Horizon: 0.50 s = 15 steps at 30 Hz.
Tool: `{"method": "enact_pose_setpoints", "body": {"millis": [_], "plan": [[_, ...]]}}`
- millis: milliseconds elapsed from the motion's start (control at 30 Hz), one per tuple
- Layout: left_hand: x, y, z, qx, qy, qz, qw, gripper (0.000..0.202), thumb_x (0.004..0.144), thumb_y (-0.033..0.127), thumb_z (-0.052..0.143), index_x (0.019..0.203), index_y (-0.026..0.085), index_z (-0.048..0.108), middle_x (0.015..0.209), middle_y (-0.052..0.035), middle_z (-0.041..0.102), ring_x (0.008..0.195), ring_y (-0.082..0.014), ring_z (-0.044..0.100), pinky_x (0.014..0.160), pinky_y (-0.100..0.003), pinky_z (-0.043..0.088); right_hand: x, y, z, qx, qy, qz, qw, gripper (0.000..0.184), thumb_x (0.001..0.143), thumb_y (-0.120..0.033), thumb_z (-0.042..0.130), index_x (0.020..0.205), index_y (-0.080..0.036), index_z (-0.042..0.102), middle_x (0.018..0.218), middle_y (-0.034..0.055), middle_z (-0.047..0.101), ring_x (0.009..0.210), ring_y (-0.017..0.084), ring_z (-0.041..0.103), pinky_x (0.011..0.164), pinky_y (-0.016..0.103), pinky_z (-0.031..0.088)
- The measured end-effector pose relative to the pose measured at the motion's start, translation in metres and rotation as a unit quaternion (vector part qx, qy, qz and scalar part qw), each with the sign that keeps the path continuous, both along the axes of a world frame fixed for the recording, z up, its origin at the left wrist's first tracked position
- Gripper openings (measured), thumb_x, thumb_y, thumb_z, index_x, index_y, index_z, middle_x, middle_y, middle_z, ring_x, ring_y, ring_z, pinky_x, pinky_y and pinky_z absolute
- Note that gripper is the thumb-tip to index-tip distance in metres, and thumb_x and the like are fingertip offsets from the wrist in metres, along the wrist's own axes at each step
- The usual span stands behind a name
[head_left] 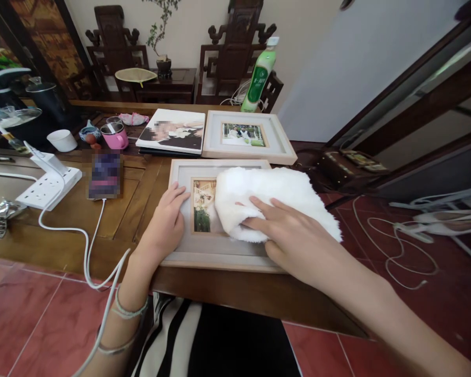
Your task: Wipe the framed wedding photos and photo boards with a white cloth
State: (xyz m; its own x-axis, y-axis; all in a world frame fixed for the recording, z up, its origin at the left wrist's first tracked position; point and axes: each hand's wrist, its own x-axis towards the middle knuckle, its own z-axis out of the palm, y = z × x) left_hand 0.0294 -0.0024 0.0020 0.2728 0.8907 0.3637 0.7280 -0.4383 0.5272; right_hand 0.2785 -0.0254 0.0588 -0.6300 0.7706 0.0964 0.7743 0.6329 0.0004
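Note:
A light wooden picture frame lies flat at the table's front edge, with a small photo inside its pale mat. My left hand grips the left side of this frame, its fingers bent over the rim. On the right half of the glass lies a white fluffy cloth. My right hand presses down on the cloth and holds it, one finger tucked into a fold. The cloth hides the right part of the photo and hangs past the frame's right edge.
Behind stand a second framed photo, a photo panel and a green bottle. To the left are a phone on a white cable, a power strip, a pink mug and a white cup.

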Motion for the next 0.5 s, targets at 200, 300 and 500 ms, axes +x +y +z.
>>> {"method": "enact_pose_setpoints", "body": {"millis": [200, 300, 500], "plan": [[0.0, 0.001, -0.001, 0.009, 0.005, -0.004, 1.0, 0.048, 0.084, 0.0, 0.036, 0.126, 0.007, 0.057, 0.139, -0.0185, 0.054, 0.142, -0.0278, 0.035, 0.118, -0.051, 0.031, -0.02, 0.001, -0.01, 0.015, 0.006, 0.003, 1.0, 0.055, 0.066, 0.008, 0.045, 0.111, -0.012, 0.07, 0.139, 0.0155, 0.056, 0.134, 0.04, 0.042, 0.108, 0.06, 0.039], [-0.001, 0.001, -0.002, 0.015, 0.005, -0.008, 1.0, 0.049, 0.084, 0.0, 0.036, 0.127, 0.009, 0.057, 0.139, -0.0179, 0.054, 0.142, -0.0276, 0.036, 0.117, -0.053, 0.032, -0.025, -0.007, -0.011, -0.004, 0.023, 0.032, 0.999, 0.055, 0.065, 0.009, 0.046, 0.108, -0.014, 0.072, 0.14, 0.0142, 0.055, 0.134, 0.041, 0.041, 0.108, 0.061, 0.038], [-0.001, 0.001, -0.002, 0.017, 0.008, -0.006, 1.0, 0.05, 0.082, -0.001, 0.036, 0.126, 0.009, 0.057, 0.139, -0.0174, 0.054, 0.142, -0.0273, 0.036, 0.117, -0.052, 0.032, -0.02, -0.024, -0.005, -0.05, 0.046, 0.066, 0.995, 0.059, 0.063, 0.01, 0.043, 0.107, -0.016, 0.072, 0.142, 0.0121, 0.053, 0.135, 0.039, 0.038, 0.108, 0.061, 0.038]]}}
